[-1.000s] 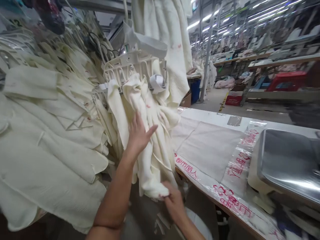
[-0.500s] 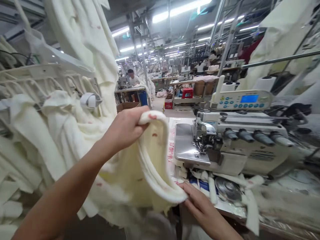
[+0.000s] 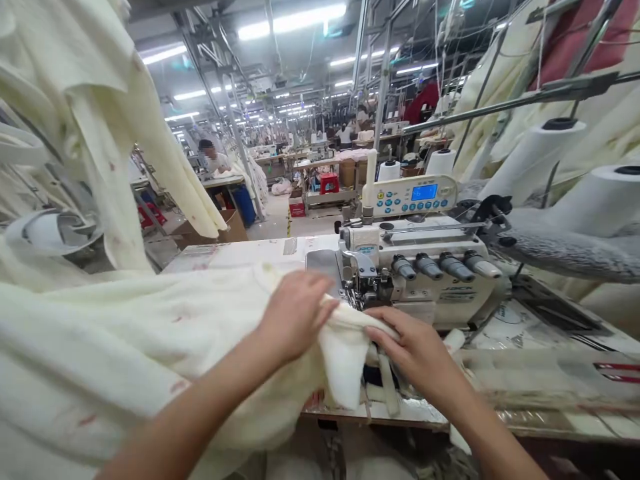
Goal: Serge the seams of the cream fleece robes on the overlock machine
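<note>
A cream fleece garment piece [image 3: 150,347] with small red marks lies stretched from the left across the sewing table. My left hand [image 3: 295,313] presses on its end with fingers curled over the cloth, right in front of the overlock sewing machine [image 3: 425,267]. My right hand [image 3: 415,350] grips the same cloth edge just right of the left hand, beside the machine's needle area [image 3: 357,287]. Cloth strips hang over the table edge under my hands.
Cream garments [image 3: 115,133] hang at the left. White thread or paper rolls [image 3: 600,193] and grey fluffy fabric [image 3: 565,250] sit at the right. The machine's control panel [image 3: 415,195] stands behind it. Another person [image 3: 210,157] sits at a far workstation.
I turned right from the hanging garments to the machine. The cream piece was carried over and laid on the table; both hands now hold its edge at the needle.
</note>
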A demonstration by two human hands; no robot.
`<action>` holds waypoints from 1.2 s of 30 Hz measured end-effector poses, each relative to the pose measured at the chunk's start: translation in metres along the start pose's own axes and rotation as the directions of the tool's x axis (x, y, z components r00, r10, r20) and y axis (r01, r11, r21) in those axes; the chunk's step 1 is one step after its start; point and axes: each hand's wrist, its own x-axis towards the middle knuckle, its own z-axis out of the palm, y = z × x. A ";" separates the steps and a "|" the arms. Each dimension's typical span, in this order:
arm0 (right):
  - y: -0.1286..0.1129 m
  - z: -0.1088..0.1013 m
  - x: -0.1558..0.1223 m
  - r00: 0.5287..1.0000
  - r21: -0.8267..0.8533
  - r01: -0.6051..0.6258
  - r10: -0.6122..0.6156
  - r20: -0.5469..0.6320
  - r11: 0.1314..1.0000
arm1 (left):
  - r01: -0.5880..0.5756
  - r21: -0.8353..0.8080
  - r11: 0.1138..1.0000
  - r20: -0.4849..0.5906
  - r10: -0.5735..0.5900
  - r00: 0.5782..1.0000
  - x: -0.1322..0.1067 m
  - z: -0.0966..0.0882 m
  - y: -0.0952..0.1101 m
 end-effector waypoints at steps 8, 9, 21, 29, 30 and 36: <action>0.001 0.005 -0.004 0.995 0.040 -0.099 0.098 0.030 0.994 | -0.030 -0.153 0.988 0.105 0.046 0.993 -0.006 0.047 0.030; 0.002 0.006 -0.002 0.994 0.031 -0.110 0.110 0.012 0.993 | -0.001 -0.126 0.992 0.115 0.015 0.993 -0.006 0.047 0.031; 0.005 0.011 0.010 0.966 -0.165 -0.173 0.134 -0.221 0.971 | 0.128 -0.253 0.959 0.114 -0.102 0.988 0.015 0.057 0.022; 0.020 0.023 0.011 0.955 -0.283 -0.033 -0.053 -0.291 0.959 | 0.123 -0.263 0.957 0.077 -0.106 0.991 0.018 0.061 0.021; 0.020 0.025 0.010 0.945 -0.320 -0.030 -0.077 -0.317 0.947 | 0.128 -0.258 0.958 0.075 -0.112 0.991 0.019 0.062 0.022; 0.017 0.032 -0.025 0.729 -0.373 0.002 -0.256 -0.634 0.928 | 0.100 -0.187 0.977 0.069 -0.089 0.994 0.022 0.059 0.021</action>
